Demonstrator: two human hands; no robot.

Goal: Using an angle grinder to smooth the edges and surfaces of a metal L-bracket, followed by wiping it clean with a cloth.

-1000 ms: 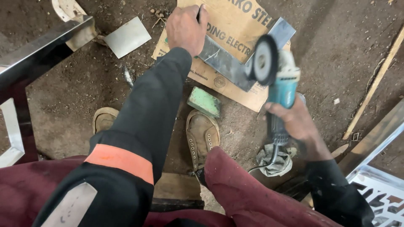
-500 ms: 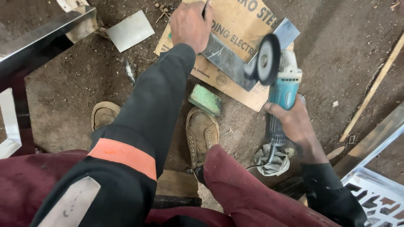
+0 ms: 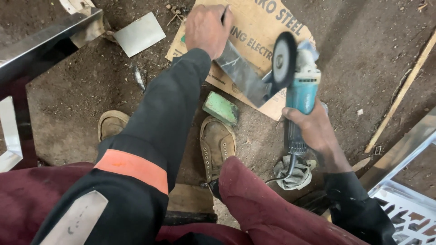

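Head view: the right hand (image 3: 313,129) grips the grinder (image 3: 297,97) by its teal body, with the disc (image 3: 282,60) upright and lifted just above the near end of the metal strip (image 3: 243,72). The left hand (image 3: 206,28) is closed on the strip's far end, pinning it to the cardboard (image 3: 263,27) on the dirt floor. The step in hand looks like grinding the strip's end, with the disc not yet biting. The next move seems to call for lowering the disc onto the metal while the left hand keeps the strip from skating.

Around them, a green block (image 3: 221,108) lies just beside the right shoe (image 3: 217,145), near the strip, and a rag (image 3: 293,172) sits under the grinder's cord. A steel plate (image 3: 139,34) lies well apart, and a wooden stick (image 3: 402,93) lies off to the right. The shoes and the cord sit close to the disc's path.
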